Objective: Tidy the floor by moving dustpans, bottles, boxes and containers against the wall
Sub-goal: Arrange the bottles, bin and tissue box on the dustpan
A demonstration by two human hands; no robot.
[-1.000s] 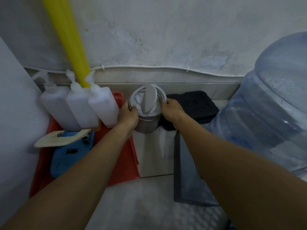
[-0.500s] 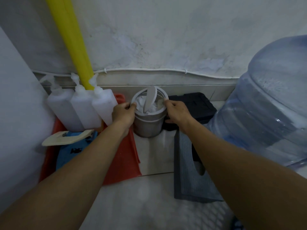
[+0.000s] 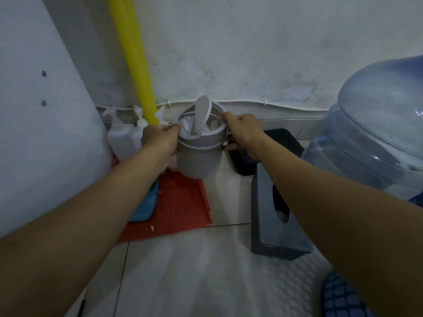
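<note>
both hands grasp the bin, a grey round container with a swing lid tilted open and a white liner showing inside. the left hand holds the left side of the rim, fingertips curled over its edge. the right hand holds the right side of the rim, fingers over the top edge and thumb lower on the bin's side. the bin is upright, close to the wall, between the bottles on its left and the black box on its right. its base overlaps the back right corner of the red dustpan; whether the base rests on a surface or is lifted cannot be told. the white bottles stand in a row against the wall at the back of the dustpan, partly hidden by the left hand. a yellow pole rises at a slant from among their nozzles. a blue item lies on the dustpan, mostly hidden under the left forearm. a grey box with a slot in its top lies on the floor in front of the black box, touching it or just beside it. a large clear jug stands at the right, near both boxes. a white cable runs along the base of the wall.
</note>
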